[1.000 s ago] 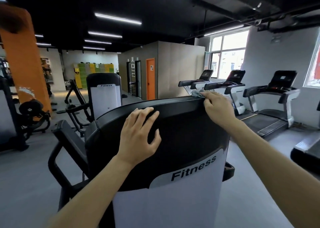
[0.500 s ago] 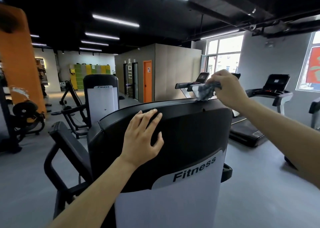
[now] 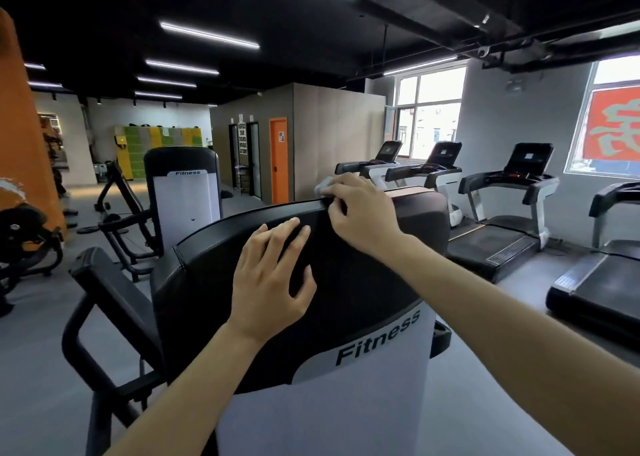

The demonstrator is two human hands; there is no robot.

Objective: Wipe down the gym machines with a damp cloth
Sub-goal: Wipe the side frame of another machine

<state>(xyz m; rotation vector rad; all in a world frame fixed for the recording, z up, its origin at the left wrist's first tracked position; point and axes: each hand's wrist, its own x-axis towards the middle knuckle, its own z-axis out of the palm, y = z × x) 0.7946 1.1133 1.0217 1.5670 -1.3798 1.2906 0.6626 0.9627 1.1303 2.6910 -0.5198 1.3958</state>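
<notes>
Fingers of the right hand clutch the cloth atop the "Fitness" machine; left hand rests flat.

One wide-angle camera, worn on the head, looks forward and a little down from right behind the gym machine, so near that it fills the lower centre. Treadmills sit at 2 o'clock and an orange pillar at 9 o'clock. The far edges look bowed, probably by the lens.
</notes>
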